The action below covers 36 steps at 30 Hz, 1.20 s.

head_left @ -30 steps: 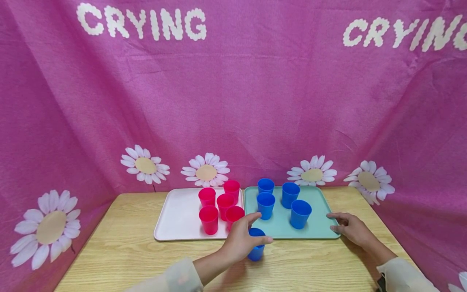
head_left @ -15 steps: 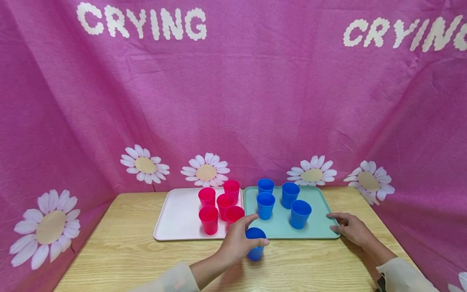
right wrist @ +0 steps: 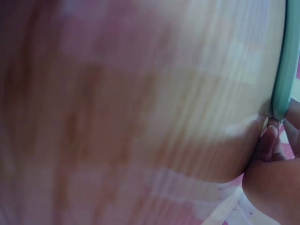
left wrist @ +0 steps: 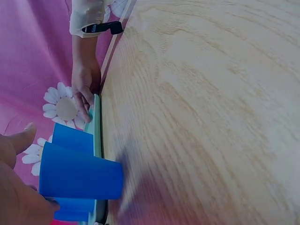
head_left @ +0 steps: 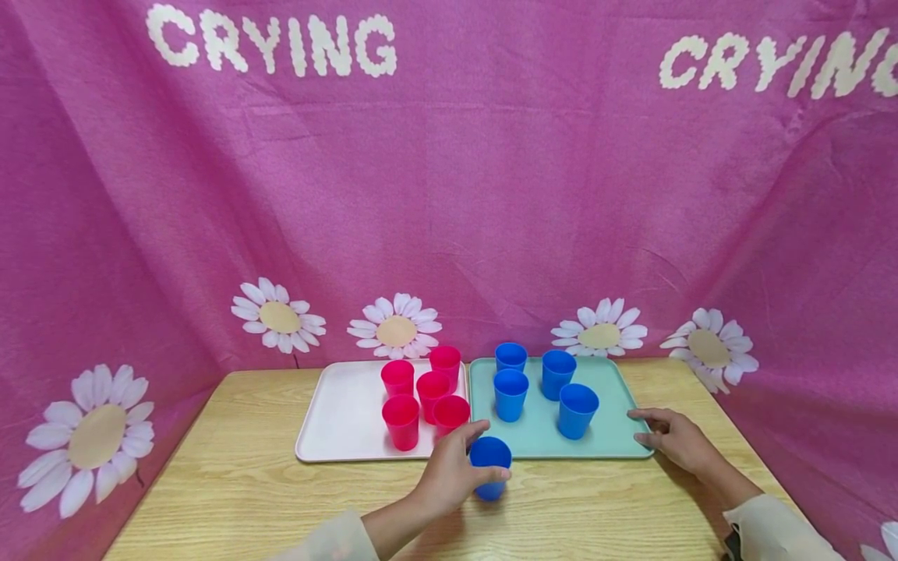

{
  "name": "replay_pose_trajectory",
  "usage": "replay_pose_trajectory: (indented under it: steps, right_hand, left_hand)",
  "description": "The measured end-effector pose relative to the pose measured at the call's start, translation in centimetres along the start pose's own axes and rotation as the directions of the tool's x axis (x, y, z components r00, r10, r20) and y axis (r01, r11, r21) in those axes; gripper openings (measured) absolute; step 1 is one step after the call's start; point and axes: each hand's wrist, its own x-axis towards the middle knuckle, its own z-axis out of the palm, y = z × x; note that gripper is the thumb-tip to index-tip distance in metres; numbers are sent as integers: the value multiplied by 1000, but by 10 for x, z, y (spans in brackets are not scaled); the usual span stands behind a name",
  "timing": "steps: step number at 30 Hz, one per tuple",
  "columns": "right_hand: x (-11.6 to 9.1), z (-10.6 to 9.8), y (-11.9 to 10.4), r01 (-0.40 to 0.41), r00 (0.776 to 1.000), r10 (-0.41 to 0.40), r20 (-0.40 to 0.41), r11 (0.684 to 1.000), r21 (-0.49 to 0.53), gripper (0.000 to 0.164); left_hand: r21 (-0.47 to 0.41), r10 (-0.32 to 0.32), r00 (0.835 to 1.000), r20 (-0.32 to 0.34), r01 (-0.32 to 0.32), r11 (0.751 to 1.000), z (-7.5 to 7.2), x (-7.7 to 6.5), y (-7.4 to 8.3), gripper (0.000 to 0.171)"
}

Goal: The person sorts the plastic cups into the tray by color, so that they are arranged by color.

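A blue cup (head_left: 489, 481) stands upright on the table in front of the tray seam. My left hand (head_left: 447, 471) is around its rim, thumb extended across the near side and forefinger held out behind. In the left wrist view the thumb (left wrist: 23, 138) sits above the rim of the blue cup (left wrist: 82, 173), and a fingertip is right at its side. My right hand (head_left: 677, 442) pinches the front right corner of the green tray (head_left: 617, 448), with the thumb (right wrist: 268, 140) low at its edge. Several blue cups (head_left: 578, 413) stand on this tray.
Left of the green tray lies a white tray (head_left: 337, 421) bearing several red cups (head_left: 401, 425), the nearest right one partly behind my left hand. Beneath both is a wooden table (head_left: 266, 499). A pink cloth (head_left: 456, 195) printed with daisies hangs behind and at the sides.
My left hand has drawn back slightly to the left, so more of the blue cup shows between thumb and forefinger. The right hand and both trays have stayed put.
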Motion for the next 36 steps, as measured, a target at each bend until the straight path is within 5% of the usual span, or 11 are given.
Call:
replay_pose_trajectory:
  steps: [36]
  right_hand:
    - [2, -1, 0, -24, 1000, 25, 9, 1000, -6, 45]
  left_hand:
    - [-4, -74, 997, 10, 74, 997, 7, 1, -13, 76]
